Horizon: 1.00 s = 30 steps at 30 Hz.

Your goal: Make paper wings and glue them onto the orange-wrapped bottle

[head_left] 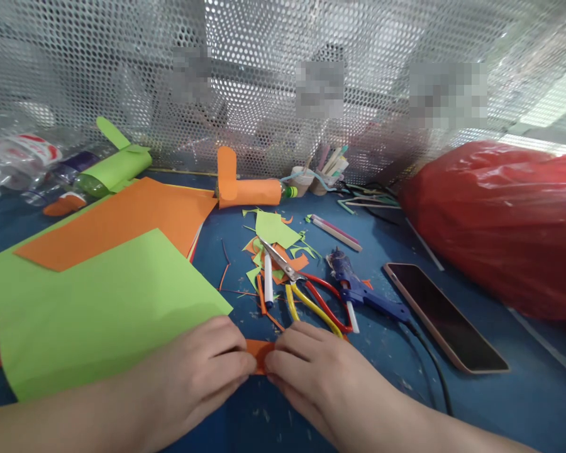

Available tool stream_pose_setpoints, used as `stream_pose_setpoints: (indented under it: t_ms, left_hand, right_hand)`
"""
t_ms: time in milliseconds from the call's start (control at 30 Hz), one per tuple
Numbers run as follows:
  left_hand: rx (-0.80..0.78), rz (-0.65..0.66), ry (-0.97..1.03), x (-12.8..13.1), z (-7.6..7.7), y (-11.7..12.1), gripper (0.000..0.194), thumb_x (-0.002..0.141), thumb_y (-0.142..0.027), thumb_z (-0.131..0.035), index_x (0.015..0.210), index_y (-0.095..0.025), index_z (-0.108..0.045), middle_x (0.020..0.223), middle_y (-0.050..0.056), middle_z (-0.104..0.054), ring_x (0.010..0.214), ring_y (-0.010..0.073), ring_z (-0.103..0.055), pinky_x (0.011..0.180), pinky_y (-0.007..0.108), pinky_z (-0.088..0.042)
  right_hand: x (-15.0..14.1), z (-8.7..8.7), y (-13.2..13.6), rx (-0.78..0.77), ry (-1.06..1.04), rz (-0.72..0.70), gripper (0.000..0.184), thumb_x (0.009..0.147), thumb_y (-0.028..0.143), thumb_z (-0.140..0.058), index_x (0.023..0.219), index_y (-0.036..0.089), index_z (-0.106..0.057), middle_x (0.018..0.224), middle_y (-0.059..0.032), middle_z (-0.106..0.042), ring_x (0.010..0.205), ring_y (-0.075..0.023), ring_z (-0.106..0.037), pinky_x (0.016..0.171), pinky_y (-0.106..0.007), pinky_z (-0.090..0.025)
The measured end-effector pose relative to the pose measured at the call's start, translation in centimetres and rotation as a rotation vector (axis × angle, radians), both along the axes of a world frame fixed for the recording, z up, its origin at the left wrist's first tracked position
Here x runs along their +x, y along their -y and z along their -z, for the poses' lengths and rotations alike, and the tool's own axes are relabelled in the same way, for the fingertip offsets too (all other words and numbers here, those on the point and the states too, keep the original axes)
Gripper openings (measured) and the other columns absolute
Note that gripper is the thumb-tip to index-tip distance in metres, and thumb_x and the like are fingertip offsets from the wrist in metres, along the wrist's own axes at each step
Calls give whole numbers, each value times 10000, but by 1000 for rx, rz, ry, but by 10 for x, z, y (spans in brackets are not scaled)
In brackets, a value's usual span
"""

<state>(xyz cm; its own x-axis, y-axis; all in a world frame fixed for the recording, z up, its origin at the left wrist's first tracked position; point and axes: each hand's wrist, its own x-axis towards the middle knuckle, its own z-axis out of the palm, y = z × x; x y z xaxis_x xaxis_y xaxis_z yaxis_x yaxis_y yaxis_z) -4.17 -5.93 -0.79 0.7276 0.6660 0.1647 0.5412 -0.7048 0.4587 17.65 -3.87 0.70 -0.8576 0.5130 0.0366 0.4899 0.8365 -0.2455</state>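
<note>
Between my two hands is a small strip of orange paper (259,356), low over the near part of the blue table. My left hand (207,368) pinches its left side, and my right hand (311,371) pinches the right side. The fingers cover most of the strip, so its full shape is hidden. Just beyond my right hand lie scissors (311,289) with red and yellow handles, a white marker (268,280) beside their blades. A large green paper sheet (113,308) lies under and beyond my left forearm, overlapping an orange sheet (136,220).
A blue glue gun (358,286) with its cable and a phone (446,318) lie right. Paper scraps (276,229) spread mid-table. Behind are an orange-wrapped bottle (249,192), a green-wrapped bottle (122,167) and cups of sticks (302,180). A red bag (500,226) bulges at far right.
</note>
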Motion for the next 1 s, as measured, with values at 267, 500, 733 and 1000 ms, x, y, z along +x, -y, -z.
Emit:
stream_pose_setpoints:
  t_ms: [267, 500, 733, 1000]
  left_hand:
    - [-50, -6, 4, -1, 1, -1, 196, 977, -132, -441, 942, -167, -631, 903, 53, -625, 836, 207, -580, 735, 321, -494]
    - [74, 9, 3, 1, -3, -2, 382, 1024, -165, -279, 901, -154, -640, 854, 64, -651, 776, 193, -603, 674, 297, -500]
    - [147, 15, -20, -1, 3, -1, 384, 995, -110, -269, 831, -162, -612, 824, 62, -640, 737, 193, -574, 640, 292, -492]
    - [122, 38, -15, 0, -1, 0, 411, 1020, -136, -236, 959, -129, -642, 862, 80, -657, 758, 204, -592, 659, 313, -505]
  right_hand:
    - [9, 10, -1, 133, -1, -58, 105, 895, 122, -557, 835, 183, -617, 797, -24, -618, 671, -168, -513, 587, -290, -421]
    - [5, 8, 5, 291, -6, -68, 89, 829, 84, -604, 832, 157, -655, 726, -44, -628, 639, -197, -528, 553, -308, -411]
    - [5, 4, 5, 262, 14, -72, 98, 850, 83, -578, 828, 166, -625, 733, -36, -627, 628, -182, -507, 559, -306, -384]
    - [4, 22, 3, 365, -6, -30, 115, 798, 71, -576, 750, 174, -565, 710, -22, -550, 637, -193, -472, 533, -326, -353]
